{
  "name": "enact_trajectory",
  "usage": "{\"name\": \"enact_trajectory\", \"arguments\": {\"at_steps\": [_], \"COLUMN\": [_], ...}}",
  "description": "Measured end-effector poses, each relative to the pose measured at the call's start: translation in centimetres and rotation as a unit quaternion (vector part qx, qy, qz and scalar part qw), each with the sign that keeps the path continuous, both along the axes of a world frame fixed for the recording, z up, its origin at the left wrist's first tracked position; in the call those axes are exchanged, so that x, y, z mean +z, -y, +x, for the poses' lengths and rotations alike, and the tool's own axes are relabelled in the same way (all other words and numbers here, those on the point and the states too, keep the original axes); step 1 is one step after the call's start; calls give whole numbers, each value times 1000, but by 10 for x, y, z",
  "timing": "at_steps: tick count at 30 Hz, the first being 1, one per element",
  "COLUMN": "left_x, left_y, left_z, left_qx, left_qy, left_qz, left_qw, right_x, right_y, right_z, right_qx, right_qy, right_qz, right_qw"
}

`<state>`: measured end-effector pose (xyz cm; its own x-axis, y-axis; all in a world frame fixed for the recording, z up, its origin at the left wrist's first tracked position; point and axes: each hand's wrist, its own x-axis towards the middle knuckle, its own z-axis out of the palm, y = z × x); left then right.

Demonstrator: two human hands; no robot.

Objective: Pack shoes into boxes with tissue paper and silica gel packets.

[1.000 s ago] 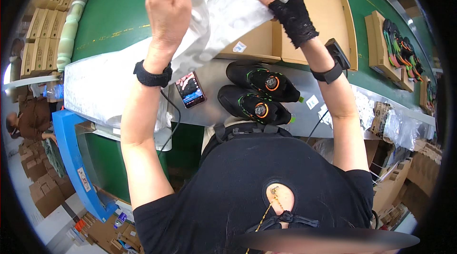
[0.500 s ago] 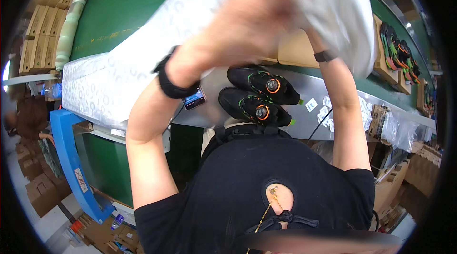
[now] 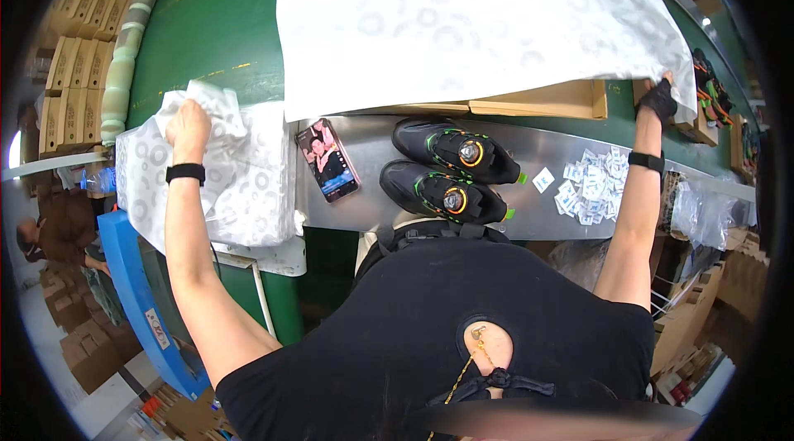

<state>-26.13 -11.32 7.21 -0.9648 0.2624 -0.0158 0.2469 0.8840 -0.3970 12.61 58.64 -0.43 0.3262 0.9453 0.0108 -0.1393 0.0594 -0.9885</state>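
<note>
My right hand (image 3: 658, 99), in a dark fingerless glove, pinches the right corner of a white patterned sheet of tissue paper (image 3: 488, 28). This sheet spreads over an open cardboard shoe box (image 3: 542, 102), hiding most of it. At the left, my left hand (image 3: 189, 123) is closed on a crumpled piece of tissue paper (image 3: 219, 102) above the stack of tissue paper (image 3: 248, 160). Between my arms, a pair of black shoes (image 3: 451, 168) with orange-ringed dials and green trim lies side by side on the metal worktop (image 3: 356, 214).
A phone (image 3: 328, 160) with a lit screen lies left of the shoes. Small white packets (image 3: 591, 189) are heaped to their right. Beyond runs a green conveyor belt (image 3: 223, 19); more shoes (image 3: 713, 98) stand at far right. A blue frame (image 3: 145, 300) and another person (image 3: 62, 230) are at left.
Both hands were together in a blur over the paper. They have moved far apart, left and right. One sheet now lies spread over the box, and the phone is uncovered.
</note>
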Motion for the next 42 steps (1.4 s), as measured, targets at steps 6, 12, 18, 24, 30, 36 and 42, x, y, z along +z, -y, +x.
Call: {"name": "enact_trajectory", "arguments": {"at_steps": [6, 12, 18, 24, 30, 36, 42], "left_x": [-26, -88, -144, -160, -143, -75, -13], "left_y": [-60, -155, -190, -217, -182, -160, -234], "left_z": [30, 28, 42, 79, 57, 60, 100], "left_qx": [-294, 141, 213, 127, -49, -114, -229], "left_qy": [46, 294, 401, 421, 122, 59, 218], "left_qz": [303, 537, 675, 669, 625, 624, 731], "left_qw": [905, 778, 581, 600, 769, 771, 605], "right_x": [-13, -74, 44, -31, 49, 43, -60], "right_y": [24, 69, 324, 373, 328, 272, 302], "right_z": [64, 129, 18, 24, -24, -129, -218], "right_qx": [17, 388, 675, 583, 710, 627, 618], "right_qy": [-65, -100, 568, 514, 361, 291, 347], "right_qz": [-26, -174, 268, 520, 344, 44, 184], "right_qw": [997, 900, 387, 354, 497, 721, 681]}}
